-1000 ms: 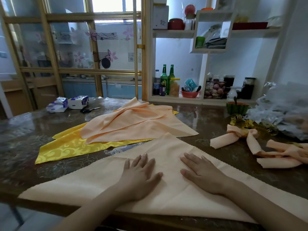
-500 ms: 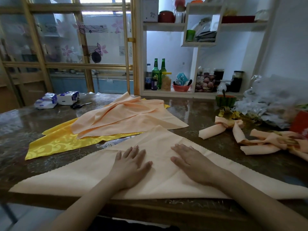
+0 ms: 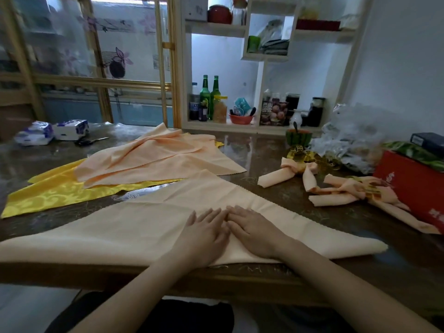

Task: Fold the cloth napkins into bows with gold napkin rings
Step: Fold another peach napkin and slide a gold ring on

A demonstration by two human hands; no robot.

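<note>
Peach cloth, a napkin (image 3: 120, 234) folded into a wide triangle, lies flat along the near edge of the tabletop (image 3: 264, 150), its point aimed away from the person. Both hands rest on its middle, side by side. The left hand (image 3: 204, 233) and the right hand (image 3: 255, 233) are released and flat, fingers straight, palms down on the cloth, grasping nothing. Their fingertips seem to meet, though the view is too soft to be sure. To the right, apart from the triangle, lie finished bows (image 3: 288, 173). A heap of gold rings (image 3: 300, 153) sits just behind them. Farther back on the left, loose peach napkins (image 3: 156, 159) lie over a yellow cloth (image 3: 48, 194).
</note>
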